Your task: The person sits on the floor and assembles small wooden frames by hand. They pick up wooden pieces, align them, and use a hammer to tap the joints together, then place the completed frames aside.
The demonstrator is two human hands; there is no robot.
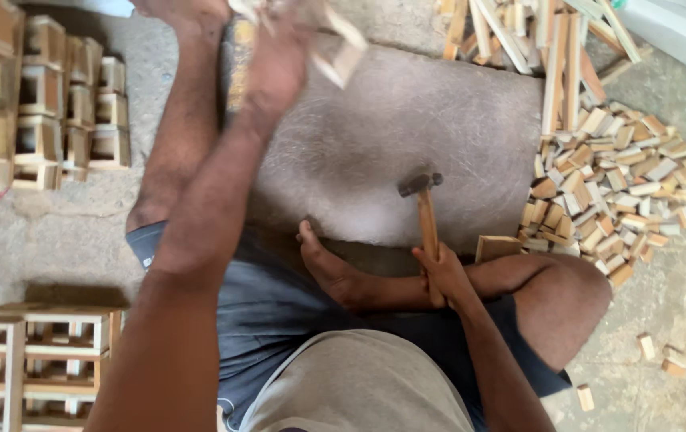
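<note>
I sit cross-legged on the floor before a flat grey stone slab (407, 136). My left hand (279, 56) is raised at the top of the view, gripping a small wooden frame piece (341, 48) that is blurred by motion. My right hand (443, 276) rests low by my knee and holds a hammer (424, 210) by its wooden handle, the metal head pointing up over the slab's near edge. A small wooden block (496, 246) lies just right of the hammer handle.
A big heap of small cut wood blocks (623, 184) spreads at the right, with long wooden strips (535, 40) behind it. Finished small wooden frames (47, 104) are stacked at the left, and more frames (39, 360) stand at the lower left. Loose blocks (663, 356) dot the floor.
</note>
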